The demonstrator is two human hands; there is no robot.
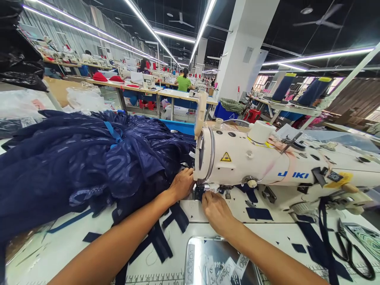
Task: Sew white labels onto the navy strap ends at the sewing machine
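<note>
A cream sewing machine [234, 154] stands in front of me, its needle area low on the left end of its head. My left hand [182, 185] is just left of the needle area, its curled fingers on the edge of the navy fabric [139, 158] heaped beside the machine. To the right of the presser foot is my right hand [216, 208], fingertips pinched together close under the head. A bit of dark navy cloth shows between the two hands. What exactly the right fingertips pinch is hidden by the hand.
A metal tray [194, 269] holding white labels lies near me. Black-handled scissors [347, 249] rest at the right beside navy strips [314, 241]. Navy scraps [160, 241] lie on the white tabletop. Navy thread cones [283, 88] stand behind. Another person [184, 82] sits farther off.
</note>
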